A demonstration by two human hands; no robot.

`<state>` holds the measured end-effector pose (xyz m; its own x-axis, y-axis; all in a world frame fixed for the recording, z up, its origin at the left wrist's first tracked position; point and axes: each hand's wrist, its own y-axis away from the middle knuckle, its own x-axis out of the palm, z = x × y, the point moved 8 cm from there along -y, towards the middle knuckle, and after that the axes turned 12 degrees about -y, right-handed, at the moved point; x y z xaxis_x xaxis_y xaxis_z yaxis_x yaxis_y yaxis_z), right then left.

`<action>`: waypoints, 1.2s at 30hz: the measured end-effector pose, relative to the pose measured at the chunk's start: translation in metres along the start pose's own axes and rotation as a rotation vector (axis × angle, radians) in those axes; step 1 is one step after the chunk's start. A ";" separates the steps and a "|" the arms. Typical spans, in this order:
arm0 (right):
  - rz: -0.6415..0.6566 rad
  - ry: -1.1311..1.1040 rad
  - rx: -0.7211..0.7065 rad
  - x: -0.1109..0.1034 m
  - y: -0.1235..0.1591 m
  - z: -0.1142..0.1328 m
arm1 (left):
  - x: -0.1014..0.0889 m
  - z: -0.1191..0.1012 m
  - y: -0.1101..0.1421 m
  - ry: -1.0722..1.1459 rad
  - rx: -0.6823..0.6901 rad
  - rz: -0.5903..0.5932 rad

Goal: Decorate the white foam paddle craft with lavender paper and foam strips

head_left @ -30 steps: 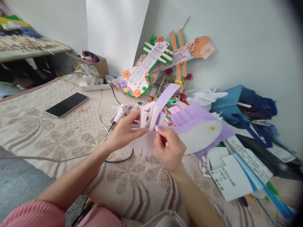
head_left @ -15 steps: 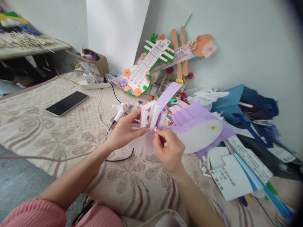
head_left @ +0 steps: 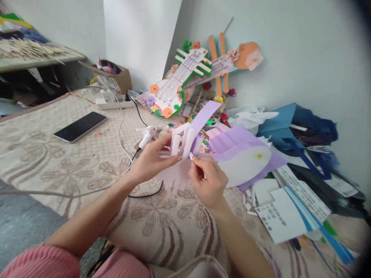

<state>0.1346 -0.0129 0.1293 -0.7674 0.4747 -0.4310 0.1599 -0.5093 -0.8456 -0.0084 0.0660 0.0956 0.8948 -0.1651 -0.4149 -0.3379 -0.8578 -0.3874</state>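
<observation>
My left hand (head_left: pixel 152 159) grips a white and pale pink paper craft piece (head_left: pixel 181 144) made of several upright strips, held above the patterned mat. My right hand (head_left: pixel 209 181) pinches the piece's right edge with thumb and forefinger, fingers curled. A long purple paper strip (head_left: pixel 204 114) rises behind the piece. Just to the right lies a purple sheet with a white oval shape (head_left: pixel 245 164) on it. A white glue gun (head_left: pixel 146 136) rests on the mat behind my left hand.
A black phone (head_left: pixel 80 127) lies on the beige floral mat (head_left: pixel 52 162) at the left, with a power strip (head_left: pixel 111 103) and cables beyond. Paper guitar crafts (head_left: pixel 179 83) lean on the wall. Printed sheets (head_left: pixel 285 218) and blue bags (head_left: pixel 301 123) crowd the right.
Both hands keep their hold on the paper piece. The right fingers have shifted slightly at its edge, and the view has drifted a little.
</observation>
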 end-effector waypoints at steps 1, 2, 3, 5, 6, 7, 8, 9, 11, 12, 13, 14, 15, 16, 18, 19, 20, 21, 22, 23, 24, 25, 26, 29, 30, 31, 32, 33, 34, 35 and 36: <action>0.006 0.010 -0.001 0.001 0.001 0.000 | 0.000 0.000 0.000 -0.002 0.000 0.000; 0.010 0.017 -0.002 0.002 0.001 0.000 | 0.000 0.000 0.000 -0.004 0.000 0.000; 0.013 0.024 0.001 0.003 0.002 0.000 | 0.000 0.001 0.000 -0.005 -0.001 -0.001; 0.014 0.029 0.011 0.004 0.002 -0.001 | 0.000 0.001 0.000 -0.006 0.000 -0.002; 0.013 0.030 0.018 0.004 0.003 -0.001 | 0.000 0.002 0.000 -0.004 0.000 -0.002; 0.012 0.029 0.025 0.004 0.003 -0.002 | 0.000 0.002 0.000 0.001 0.001 -0.002; 0.011 0.025 0.033 0.004 0.002 -0.003 | 0.000 0.002 0.000 0.006 0.001 -0.002; 0.010 0.020 0.039 0.004 0.002 -0.003 | 0.000 0.003 0.000 0.011 -0.001 0.000; 0.009 0.010 0.047 0.005 0.002 -0.005 | 0.001 0.004 -0.001 0.015 -0.006 0.005; 0.007 0.005 0.051 0.006 0.002 -0.005 | 0.001 0.004 -0.001 0.015 -0.007 0.005; 0.002 0.001 0.056 0.005 0.002 -0.006 | 0.001 0.004 -0.001 0.013 -0.008 0.006; -0.003 -0.005 0.062 0.005 0.002 -0.006 | 0.001 0.004 -0.001 0.010 -0.009 0.008; -0.009 -0.013 0.071 0.004 0.002 -0.006 | 0.001 0.004 -0.001 0.006 -0.010 0.011; -0.015 -0.022 0.080 0.004 0.002 -0.006 | 0.002 0.004 0.000 0.003 -0.012 0.014; -0.019 -0.038 0.097 0.003 0.002 -0.006 | 0.002 0.002 0.001 -0.006 -0.014 0.019; -0.019 -0.041 0.104 0.003 0.002 -0.006 | 0.002 0.002 0.001 -0.008 -0.013 0.019; -0.018 -0.041 0.109 0.003 0.002 -0.006 | 0.002 0.001 0.001 -0.008 -0.013 0.018; -0.016 -0.038 0.112 0.003 0.002 -0.006 | 0.002 0.001 0.001 -0.007 -0.013 0.016; -0.010 -0.035 0.110 0.003 0.002 -0.006 | 0.002 0.001 0.001 -0.004 -0.012 0.014; 0.001 -0.032 0.106 0.004 0.002 -0.006 | 0.001 0.001 0.001 0.001 -0.009 0.016; 0.017 -0.030 0.097 0.005 0.002 -0.005 | 0.001 0.001 0.000 0.006 -0.005 0.018; 0.034 -0.030 0.085 0.007 0.002 -0.005 | 0.001 0.001 0.000 0.011 0.001 0.022; 0.053 -0.030 0.072 0.008 0.002 -0.004 | 0.001 0.001 0.000 0.014 0.006 0.026; 0.090 -0.034 0.042 0.009 0.001 -0.003 | 0.001 0.001 -0.001 0.023 0.010 0.041; 0.096 -0.035 0.036 0.009 0.001 -0.003 | 0.001 0.000 -0.002 0.028 0.007 0.046; 0.100 -0.037 0.034 0.009 0.001 -0.003 | 0.001 0.000 -0.002 0.034 0.005 0.050; 0.105 -0.040 0.034 0.010 0.002 -0.003 | 0.002 -0.001 -0.003 0.040 0.004 0.054; 0.109 -0.041 0.035 0.010 0.002 -0.003 | 0.002 -0.002 -0.003 0.046 0.005 0.056; 0.112 -0.042 0.037 0.010 0.002 -0.004 | 0.002 -0.003 -0.003 0.049 0.006 0.058; 0.116 -0.043 0.040 0.010 0.002 -0.004 | 0.002 -0.003 -0.003 0.051 0.006 0.062; 0.119 -0.044 0.043 0.010 0.002 -0.004 | 0.003 -0.003 -0.004 0.052 0.005 0.064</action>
<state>0.1296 -0.0063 0.1220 -0.7715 0.3774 -0.5122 0.2255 -0.5907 -0.7748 -0.0039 0.0670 0.0985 0.8850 -0.2447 -0.3960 -0.3963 -0.8424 -0.3652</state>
